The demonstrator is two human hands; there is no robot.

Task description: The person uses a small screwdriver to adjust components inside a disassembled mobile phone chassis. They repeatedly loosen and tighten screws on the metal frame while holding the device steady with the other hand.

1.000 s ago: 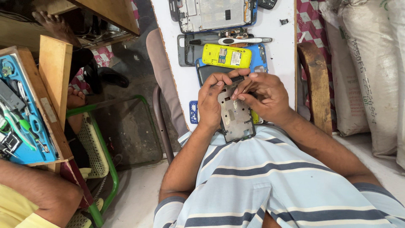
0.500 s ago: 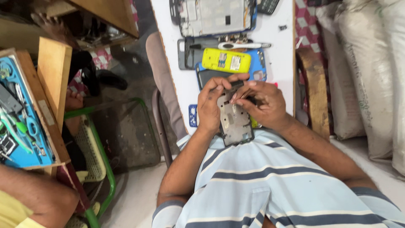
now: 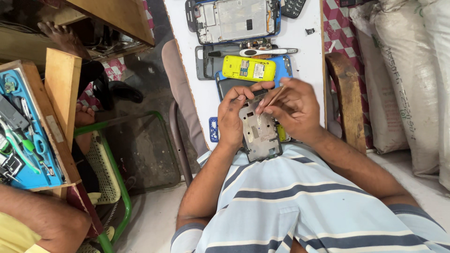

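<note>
While the grey stripped phone frame with its bare metal inner plate (image 3: pixel 259 133) sits propped against the striped shirt, the left hand (image 3: pixel 233 117) grips it along its left edge, fingers curled over the top. The right hand (image 3: pixel 293 110) is pinching a thin tan stick-like tool (image 3: pixel 271 99) between thumb and fingertips, tip down on the upper middle of the plate. Looks to me like the picking or scraping stage, working at one small spot. I'd guess what it needs now is a steady frame and light, short strokes, since the tool is thin and could slip.

Just beyond the hands on the white worktop (image 3: pixel 309 51) lies a yellow rectangular phone body (image 3: pixel 248 68) on a blue back cover (image 3: pixel 284 70). Further past that is a bigger blue-rimmed phone chassis (image 3: pixel 234 19). Well off to the left, a blue tool tray (image 3: pixel 21 136).
</note>
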